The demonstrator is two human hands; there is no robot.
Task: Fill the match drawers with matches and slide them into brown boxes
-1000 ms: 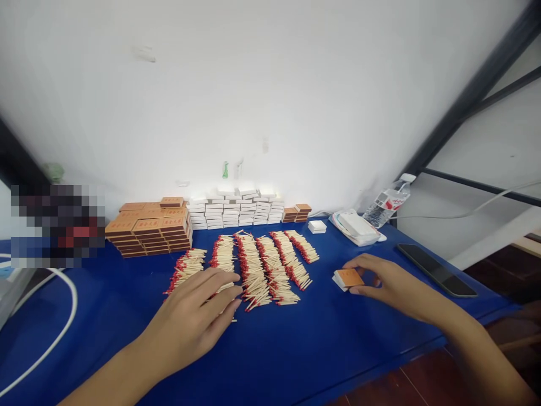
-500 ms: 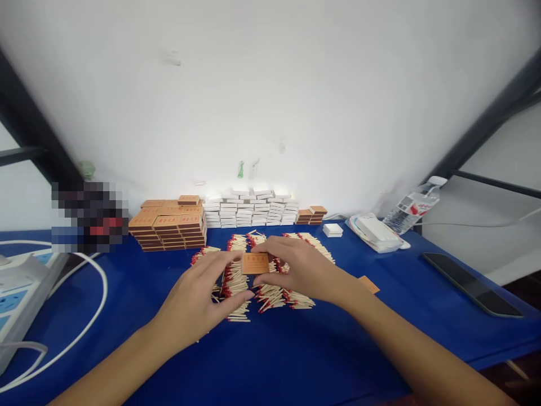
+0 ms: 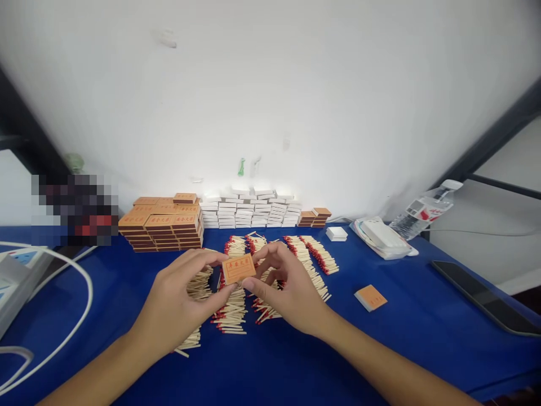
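Note:
Between my two hands is an orange-labelled matchbox [image 3: 239, 269], held tilted above the matches with its printed face toward me. My left hand [image 3: 177, 293] grips the box's left end between thumb and forefinger. On the box's right end, my right hand [image 3: 291, 290] has its thumb at the lower corner and its curled fingers behind the upper one. Rows of red-tipped matches [image 3: 230, 321] lie on the blue table [image 3: 270, 372] beneath, partly hidden by the hands. To the right of my right hand lies an orange-topped stack of labels or cards [image 3: 371, 298].
Filled matchbox stacks [image 3: 169, 223] stand left against the wall, beside stacked white boxes [image 3: 251, 211] and a small matchbox stack [image 3: 313, 217]. Rightward are white boxes [image 3: 337, 233], a packet of tissues [image 3: 382, 237], a bottle [image 3: 425, 211] and a phone [image 3: 486, 296]. A power strip [image 3: 21, 276] with cables sits left.
The matchbox has moved left and tilted, and my left hand has closed on its left end. The orange-topped stack, partly behind my right arm before, is now in full view.

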